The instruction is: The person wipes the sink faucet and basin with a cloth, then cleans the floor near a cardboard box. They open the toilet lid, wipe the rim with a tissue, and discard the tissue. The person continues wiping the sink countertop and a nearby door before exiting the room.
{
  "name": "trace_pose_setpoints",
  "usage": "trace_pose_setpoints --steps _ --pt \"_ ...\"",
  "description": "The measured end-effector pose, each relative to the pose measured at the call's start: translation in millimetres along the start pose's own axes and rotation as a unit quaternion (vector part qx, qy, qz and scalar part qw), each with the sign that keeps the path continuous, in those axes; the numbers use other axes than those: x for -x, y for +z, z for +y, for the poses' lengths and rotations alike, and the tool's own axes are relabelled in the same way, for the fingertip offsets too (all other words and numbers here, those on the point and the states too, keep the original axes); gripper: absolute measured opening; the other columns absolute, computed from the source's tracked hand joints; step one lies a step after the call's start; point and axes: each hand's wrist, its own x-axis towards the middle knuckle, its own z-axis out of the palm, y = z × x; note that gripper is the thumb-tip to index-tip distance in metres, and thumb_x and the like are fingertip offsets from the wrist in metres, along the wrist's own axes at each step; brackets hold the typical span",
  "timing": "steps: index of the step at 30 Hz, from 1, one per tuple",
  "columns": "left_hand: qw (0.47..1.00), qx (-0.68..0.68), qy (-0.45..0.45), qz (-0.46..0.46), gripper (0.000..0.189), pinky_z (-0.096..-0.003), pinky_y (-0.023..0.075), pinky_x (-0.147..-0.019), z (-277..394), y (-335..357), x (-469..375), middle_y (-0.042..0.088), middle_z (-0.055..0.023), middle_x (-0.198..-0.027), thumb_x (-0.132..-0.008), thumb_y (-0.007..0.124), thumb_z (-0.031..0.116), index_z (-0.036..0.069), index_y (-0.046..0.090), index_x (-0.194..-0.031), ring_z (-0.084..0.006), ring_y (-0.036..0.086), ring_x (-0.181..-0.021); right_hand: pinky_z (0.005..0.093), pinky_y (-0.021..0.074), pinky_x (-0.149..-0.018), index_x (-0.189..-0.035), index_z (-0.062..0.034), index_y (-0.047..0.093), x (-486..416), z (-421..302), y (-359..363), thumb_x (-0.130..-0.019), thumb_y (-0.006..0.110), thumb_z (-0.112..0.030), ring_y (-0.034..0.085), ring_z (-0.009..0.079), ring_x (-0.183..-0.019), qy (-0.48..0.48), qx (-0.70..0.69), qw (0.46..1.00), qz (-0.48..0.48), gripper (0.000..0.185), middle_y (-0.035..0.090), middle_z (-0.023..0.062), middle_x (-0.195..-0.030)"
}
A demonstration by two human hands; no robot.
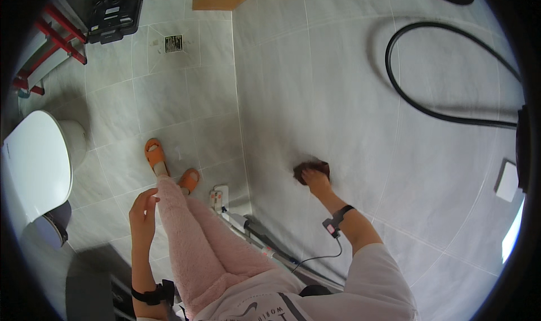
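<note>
My right hand [316, 181] holds a dark brown cloth [305, 171] flat against the grey tiled wall [346, 122]. Part of the cloth is hidden under the fingers and looks slightly blurred. Beside my pink trouser leg hangs my left hand [143, 209], with loosely bent fingers and nothing in it. A wrist strap with a small device [331, 226] sits on my right forearm, and a cable runs down from it.
A black hose [393, 74] loops along the wall near a white switch plate [506, 181]. Long handles [270, 251] lean by the wall beside my legs. Leftward are a white toilet [40, 164], a red-framed ladder [61, 36], a black case [114, 21] and a floor drain [173, 44].
</note>
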Motion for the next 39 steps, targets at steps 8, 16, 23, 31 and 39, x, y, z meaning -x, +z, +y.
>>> trace_pose_setpoints --steps 8,16,23,31,39 --pt "0.997 0.008 -0.003 0.083 0.023 -0.0294 0.0488 -0.078 5.6 -31.0 -26.2 0.065 -0.0115 -0.106 -0.099 0.049 0.014 0.002 0.062 -0.113 -0.0197 0.065 -0.09 0.0365 0.0198 -0.115 -0.144 -0.0079 0.038 -99.7 171.9 -267.5 -0.093 0.041 -0.027 0.029 0.0246 -0.139 0.131 0.309 0.901 0.276 0.054 0.031 0.0066 -0.153" --pt "0.994 0.008 -0.042 0.099 0.03 -0.0307 0.0498 -0.083 15.2 -35.9 -56.9 0.064 -0.0123 -0.104 -0.1 0.048 0.022 -0.002 0.063 -0.109 -0.0191 0.063 -0.09 0.0443 0.0232 -0.113 -0.147 -0.0183 0.035 -161.0 238.5 -428.1 -0.098 0.033 -0.046 0.019 0.0265 -0.143 0.32 0.28 0.817 0.39 0.057 0.024 0.0001 -0.156" --pt "0.997 0.033 -0.025 0.058 0.029 -0.0286 0.0489 -0.081 -0.3 10.9 -98.8 0.065 -0.0087 -0.105 -0.101 0.045 0.019 -0.002 0.061 -0.113 -0.0149 0.061 -0.091 0.0462 0.0158 -0.115 -0.147 -0.0148 0.033 -274.8 176.5 -318.8 -0.097 0.034 -0.042 0.015 0.0308 -0.144 0.16 0.332 0.89 0.27 0.057 0.025 0.0041 -0.155" --pt "0.989 0.11 -0.004 0.101 0.025 -0.0307 0.0537 -0.078 19.0 -13.2 -95.2 0.066 -0.0116 -0.102 -0.1 0.048 0.016 0.0 0.064 -0.11 -0.0182 0.065 -0.088 0.0487 0.032 -0.108 -0.135 -0.015 0.048 -156.4 57.7 -139.8 -0.092 0.049 -0.025 0.028 0.0298 -0.139 -0.131 0.131 0.982 0.04 0.044 0.037 0.0068 -0.148" --pt "0.978 0.145 -0.013 0.151 0.023 -0.03 0.0531 -0.076 53.3 -75.2 -97.0 0.065 -0.0119 -0.101 -0.099 0.047 0.011 -0.002 0.064 -0.107 -0.018 0.064 -0.087 0.0411 0.0354 -0.107 -0.123 -0.003 0.054 -208.5 198.2 -396.1 -0.092 0.051 -0.025 0.043 0.0313 -0.127 0.114 0.261 0.932 0.226 0.039 0.052 0.0135 -0.131"
